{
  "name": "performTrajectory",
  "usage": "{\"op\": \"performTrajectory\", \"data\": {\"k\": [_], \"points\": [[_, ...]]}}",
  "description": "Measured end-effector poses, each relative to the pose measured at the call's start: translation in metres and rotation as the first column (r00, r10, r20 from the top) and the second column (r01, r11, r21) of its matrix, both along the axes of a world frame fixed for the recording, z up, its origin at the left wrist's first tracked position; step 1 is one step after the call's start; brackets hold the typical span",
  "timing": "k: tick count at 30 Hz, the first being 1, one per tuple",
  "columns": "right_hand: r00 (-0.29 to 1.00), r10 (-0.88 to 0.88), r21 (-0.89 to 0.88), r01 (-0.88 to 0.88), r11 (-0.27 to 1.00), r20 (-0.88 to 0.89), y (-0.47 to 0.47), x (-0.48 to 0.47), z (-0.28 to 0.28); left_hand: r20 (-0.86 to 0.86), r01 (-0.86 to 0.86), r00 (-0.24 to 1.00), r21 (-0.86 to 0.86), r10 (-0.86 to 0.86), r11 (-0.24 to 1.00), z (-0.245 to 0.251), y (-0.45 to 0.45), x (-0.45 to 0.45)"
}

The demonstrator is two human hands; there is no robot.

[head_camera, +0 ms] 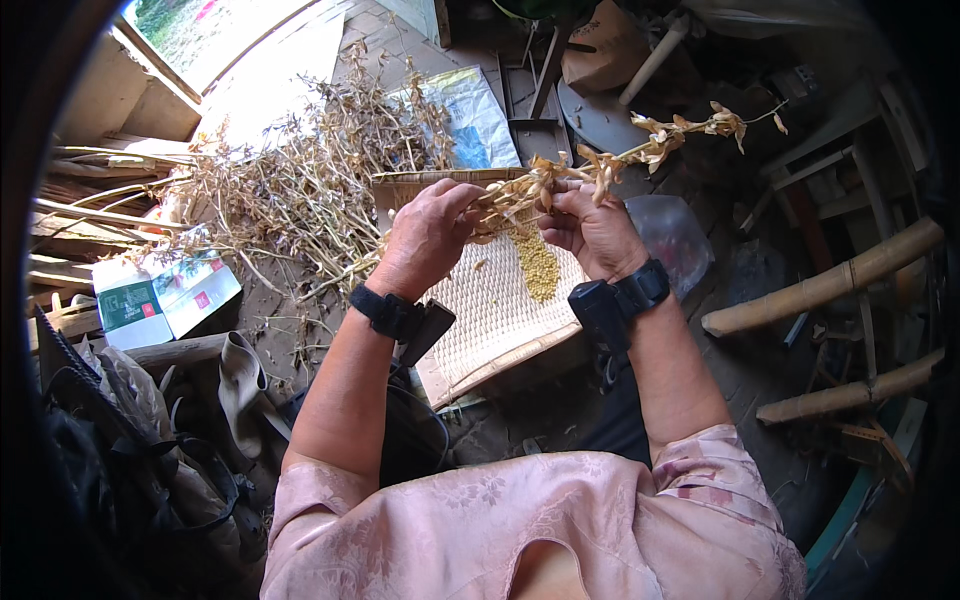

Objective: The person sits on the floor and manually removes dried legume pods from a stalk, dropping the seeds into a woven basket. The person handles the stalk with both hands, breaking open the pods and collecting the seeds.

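Note:
A dried soybean stalk point(660, 146) with brown pods stretches across both of my hands, above a woven bamboo tray. My left hand point(435, 232) grips the stalk's left part, thumb against the fingers. On the other side, my right hand point(589, 229) pinches it among the pods, its lower fingers curled. Beneath them, the woven bamboo tray point(480, 330) bears a heap of yellow soybeans point(538, 274) and a loose bit of pod point(480, 265). The tray's far part is partly hidden behind my hands and the stalk.
A pile of dried bean plants point(322, 165) lies at the left, beside a printed sack point(476, 112). A flattened carton point(165, 300) rests near stacked wood point(97, 232). At the right are a clear plastic bag point(671, 240) and thick bamboo poles point(825, 281). Plastic bags point(142, 397) crowd the lower left.

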State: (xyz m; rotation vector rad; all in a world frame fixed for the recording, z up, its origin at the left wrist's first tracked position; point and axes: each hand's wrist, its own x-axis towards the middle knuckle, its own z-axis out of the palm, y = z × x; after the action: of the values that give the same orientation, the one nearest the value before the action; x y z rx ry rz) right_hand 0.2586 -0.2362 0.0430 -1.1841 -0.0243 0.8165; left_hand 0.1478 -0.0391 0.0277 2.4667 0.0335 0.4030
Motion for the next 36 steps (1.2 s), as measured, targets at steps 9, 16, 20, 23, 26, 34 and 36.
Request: {"op": "performTrajectory", "data": {"k": [9, 16, 20, 23, 26, 34, 36], "points": [[0.998, 0.016, -0.004, -0.017, 1.000, -0.066, -0.005, 0.000, 0.002, -0.007, -0.014, 1.000, 0.006, 0.014, 1.000, 0.000, 0.002, 0.000], [0.985, 0.110, -0.012, -0.112, 0.994, -0.130, -0.013, 0.002, -0.004, 0.001, -0.068, 0.998, -0.014, 0.068, 0.998, -0.002, 0.004, 0.002], [0.978, 0.097, 0.049, -0.089, 0.995, -0.186, -0.020, 0.005, -0.009, 0.055, -0.089, 0.994, -0.062, 0.093, 0.994, -0.003, 0.013, 0.002], [0.971, 0.059, 0.116, -0.033, 0.993, -0.231, -0.028, 0.012, -0.009, 0.005, -0.162, 0.987, -0.026, 0.162, 0.986, -0.004, 0.017, 0.000], [0.979, 0.017, 0.121, 0.008, 0.993, -0.205, -0.039, 0.017, -0.008, -0.064, -0.196, 0.979, -0.068, 0.192, 0.978, -0.005, 0.020, -0.001], [0.984, -0.011, 0.110, 0.031, 0.993, -0.176, -0.061, 0.024, -0.003, -0.043, -0.161, 0.986, -0.037, 0.159, 0.986, -0.010, 0.018, 0.003], [0.987, -0.012, 0.095, 0.027, 0.995, -0.159, -0.067, 0.026, -0.004, -0.040, -0.163, 0.986, -0.049, 0.161, 0.985, -0.012, 0.017, 0.004]]}}
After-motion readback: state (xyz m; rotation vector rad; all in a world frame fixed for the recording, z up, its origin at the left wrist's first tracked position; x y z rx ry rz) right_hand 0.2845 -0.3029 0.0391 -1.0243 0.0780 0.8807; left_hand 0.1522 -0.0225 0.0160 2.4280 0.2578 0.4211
